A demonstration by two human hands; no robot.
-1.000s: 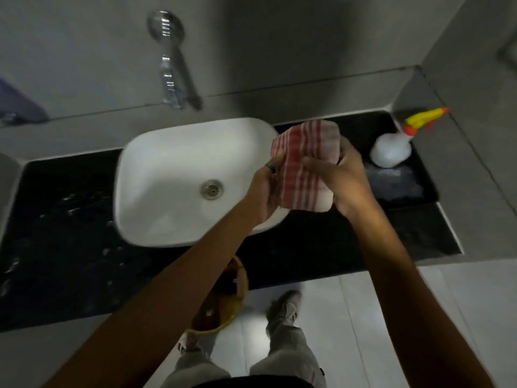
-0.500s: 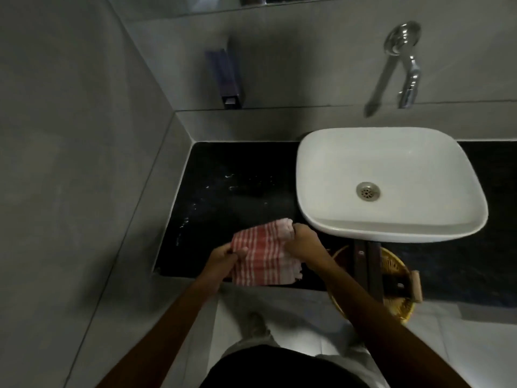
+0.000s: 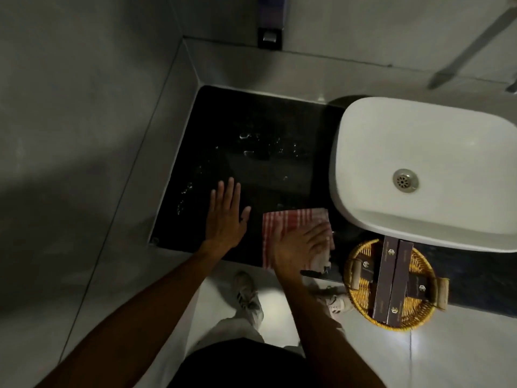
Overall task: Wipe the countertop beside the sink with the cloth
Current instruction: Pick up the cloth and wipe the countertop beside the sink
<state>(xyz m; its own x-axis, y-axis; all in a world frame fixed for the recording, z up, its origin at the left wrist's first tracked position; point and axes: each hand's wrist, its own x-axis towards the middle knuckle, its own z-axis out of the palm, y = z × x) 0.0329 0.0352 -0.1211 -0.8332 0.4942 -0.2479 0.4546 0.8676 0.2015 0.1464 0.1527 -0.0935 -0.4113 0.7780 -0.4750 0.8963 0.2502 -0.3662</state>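
A red-and-white striped cloth (image 3: 291,222) lies flat on the black countertop (image 3: 251,130), close to its front edge and just left of the white sink (image 3: 425,169). My right hand (image 3: 300,245) presses flat on the cloth's near half, fingers spread toward the sink. My left hand (image 3: 225,217) rests open, palm down, on the bare counter just left of the cloth. Water drops glint on the counter behind both hands.
A yellow wicker basket (image 3: 361,264) with dark boxes (image 3: 391,284) stands below the sink's front. A wall dispenser (image 3: 270,37) hangs above the counter's back. Grey tiled walls close the counter on the left and behind. My shoes (image 3: 247,292) stand on the pale floor.
The cloth, earlier held up between both hands, now lies on the counter under my right hand. My left hand has let go and moved onto the bare counter.
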